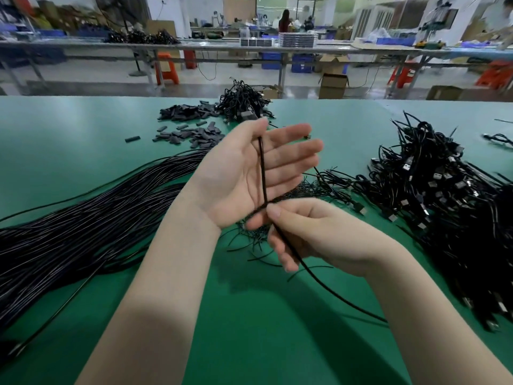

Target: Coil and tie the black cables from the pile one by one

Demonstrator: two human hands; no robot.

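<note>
Nearest, two bare forearms reaching over a green table point(249, 329). On the right, the right hand point(313, 234), fingers curled, thumb and forefinger pinching a thin black cable point(327, 287) where it crosses the heel of the other palm. From that pinch, the cable trailing down and right across the table toward the near right edge. Just above, the left hand point(255, 173), palm up and tilted, fingers straight and lightly spread, thumb raised beside the cable's upper end; the cable running straight up the palm from heel to thumb tip.

Under and just beyond the hands, a scatter of short black twist ties point(311, 187). On the left, a long bundle of straight black cables point(83, 226) stretching from near left toward the middle. On the right, a tangled heap of cables with USB plugs point(433, 190).

Farther off, small dark flat pieces point(188, 126) strewn left of centre, with a smaller heap of coiled cables point(244, 102) at the table's far edge. Beyond, blurred workbenches point(194, 47), blue bins and orange stools.
</note>
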